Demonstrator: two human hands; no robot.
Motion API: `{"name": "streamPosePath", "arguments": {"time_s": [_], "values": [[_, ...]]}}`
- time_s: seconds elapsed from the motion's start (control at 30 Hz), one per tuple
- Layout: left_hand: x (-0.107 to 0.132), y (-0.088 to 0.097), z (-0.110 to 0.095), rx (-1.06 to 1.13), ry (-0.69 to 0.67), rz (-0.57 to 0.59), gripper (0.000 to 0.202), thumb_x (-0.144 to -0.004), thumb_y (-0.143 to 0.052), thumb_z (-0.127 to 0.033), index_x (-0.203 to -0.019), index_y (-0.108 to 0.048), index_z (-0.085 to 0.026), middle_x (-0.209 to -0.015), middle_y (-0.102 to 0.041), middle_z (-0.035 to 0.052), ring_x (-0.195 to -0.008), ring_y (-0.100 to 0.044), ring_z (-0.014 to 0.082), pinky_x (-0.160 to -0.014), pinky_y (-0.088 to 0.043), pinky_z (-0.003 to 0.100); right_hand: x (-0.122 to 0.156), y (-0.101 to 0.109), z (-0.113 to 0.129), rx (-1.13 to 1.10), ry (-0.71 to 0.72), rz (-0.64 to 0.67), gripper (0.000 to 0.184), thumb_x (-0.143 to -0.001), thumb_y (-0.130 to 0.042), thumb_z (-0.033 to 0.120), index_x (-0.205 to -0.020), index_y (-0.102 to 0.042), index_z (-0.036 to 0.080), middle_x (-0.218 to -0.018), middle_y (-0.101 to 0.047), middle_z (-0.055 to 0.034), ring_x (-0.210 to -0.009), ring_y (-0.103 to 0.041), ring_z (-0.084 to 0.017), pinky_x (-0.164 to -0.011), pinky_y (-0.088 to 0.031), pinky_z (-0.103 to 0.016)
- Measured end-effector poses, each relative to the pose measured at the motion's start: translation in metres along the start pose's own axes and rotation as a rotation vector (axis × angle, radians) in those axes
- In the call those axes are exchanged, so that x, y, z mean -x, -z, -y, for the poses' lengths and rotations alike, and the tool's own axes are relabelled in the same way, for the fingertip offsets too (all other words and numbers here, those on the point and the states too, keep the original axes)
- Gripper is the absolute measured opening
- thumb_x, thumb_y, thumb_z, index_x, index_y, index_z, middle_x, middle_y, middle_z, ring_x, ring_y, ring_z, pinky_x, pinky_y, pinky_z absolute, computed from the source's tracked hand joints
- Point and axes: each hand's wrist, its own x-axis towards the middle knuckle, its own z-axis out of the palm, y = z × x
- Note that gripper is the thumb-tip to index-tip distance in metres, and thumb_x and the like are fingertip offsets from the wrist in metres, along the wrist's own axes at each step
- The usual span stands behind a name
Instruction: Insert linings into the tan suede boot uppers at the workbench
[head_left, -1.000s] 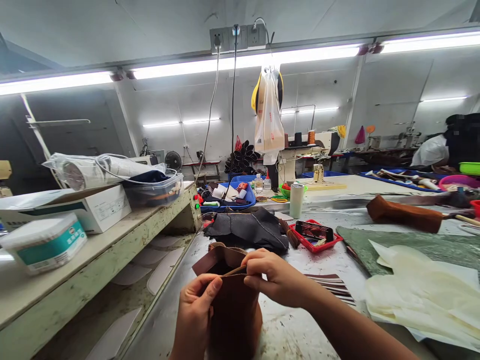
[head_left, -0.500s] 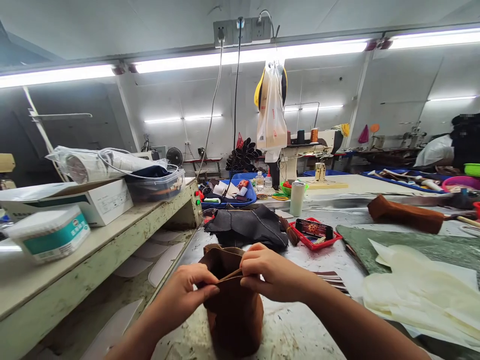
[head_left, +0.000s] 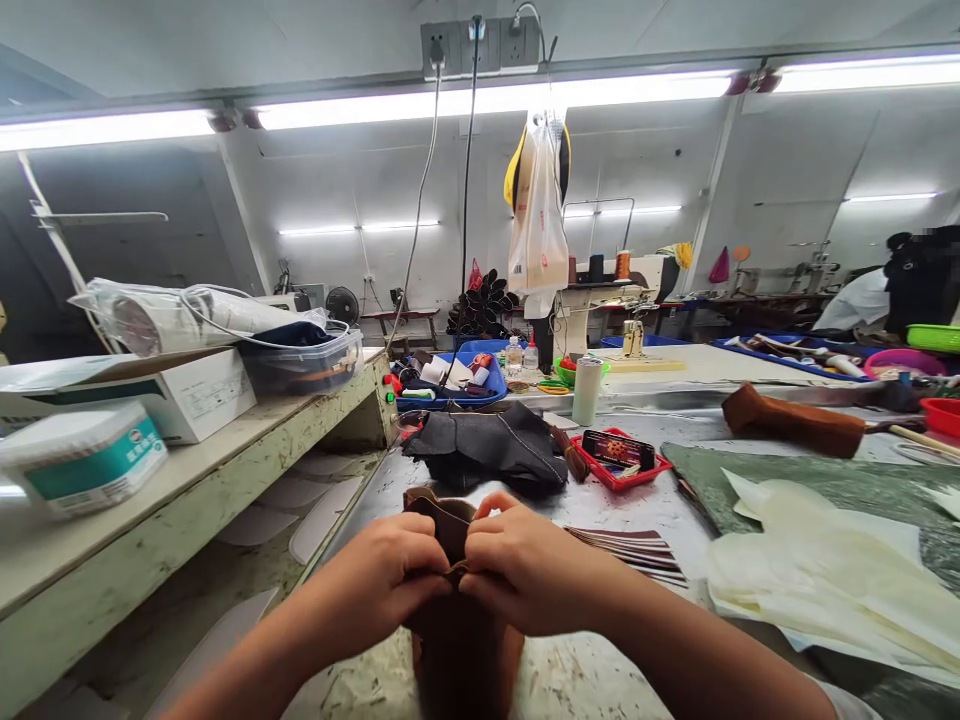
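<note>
A brown leather piece [head_left: 459, 650] stands upright on the worktable [head_left: 585, 670] right in front of me. My left hand [head_left: 394, 575] and my right hand [head_left: 517, 565] both pinch its upper edge, fingertips almost touching at the middle. Behind my fingers the piece's rear flap [head_left: 442, 505] sticks up. My forearms hide its sides.
Black leather pieces [head_left: 491, 450] lie just behind. A red tray with a phone [head_left: 619, 455] sits to the right, then a green mat [head_left: 810, 485] with pale sheets [head_left: 825, 575]. A shelf [head_left: 225, 450] with boxes stands on the left. A person [head_left: 892, 295] works far right.
My left hand rose from the piece's side to its top edge, and both hands have come together there. The view shifted slightly down and left.
</note>
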Motion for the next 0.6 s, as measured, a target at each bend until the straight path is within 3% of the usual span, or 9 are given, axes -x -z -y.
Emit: {"name": "streamPosePath", "arguments": {"time_s": [0.13,0.3,0.47,0.6], "values": [[0.008,0.003,0.002,0.076,0.006,-0.003,0.016,-0.077,-0.054,-0.02,-0.065,-0.065,-0.017,-0.059,-0.05,-0.0016,-0.057,-0.045,0.0087,-0.053,-0.033,0.02,0.002,0.006,-0.007,-0.084,0.015,0.027,0.021,-0.076,-0.062,0.026,-0.065,-0.047,0.016,-0.067,-0.056,0.0038,-0.059,-0.045,-0.008,-0.078,-0.032,-0.027],[0.016,0.002,0.009,0.176,0.049,0.052,0.017,-0.078,-0.052,-0.018,-0.076,-0.068,-0.02,-0.066,-0.05,-0.002,-0.062,-0.045,0.0087,-0.055,-0.032,0.02,-0.001,0.002,-0.014,-0.102,-0.009,0.039,0.018,-0.078,-0.061,0.026,-0.07,-0.049,0.016,-0.061,-0.052,0.0056,-0.057,-0.041,-0.008,-0.08,-0.03,-0.028],[0.012,0.003,0.0,0.017,0.006,0.157,0.028,-0.081,-0.04,-0.011,-0.081,-0.066,-0.021,-0.071,-0.051,-0.0017,-0.068,-0.047,0.0102,-0.059,-0.032,0.022,-0.003,-0.004,-0.01,-0.104,-0.017,0.017,0.021,-0.079,-0.059,0.026,-0.066,-0.046,0.017,-0.057,-0.05,0.0058,-0.054,-0.041,-0.008,-0.081,-0.031,-0.03],[0.006,0.002,-0.01,-0.099,-0.019,0.083,0.023,-0.077,-0.045,-0.009,-0.087,-0.062,-0.021,-0.08,-0.058,-0.0008,-0.076,-0.05,0.0129,-0.066,-0.034,0.023,-0.002,-0.007,-0.002,-0.073,-0.003,-0.056,0.02,-0.078,-0.057,0.02,-0.063,-0.043,0.017,-0.056,-0.048,0.0062,-0.052,-0.04,-0.008,-0.077,-0.032,-0.029]]}}
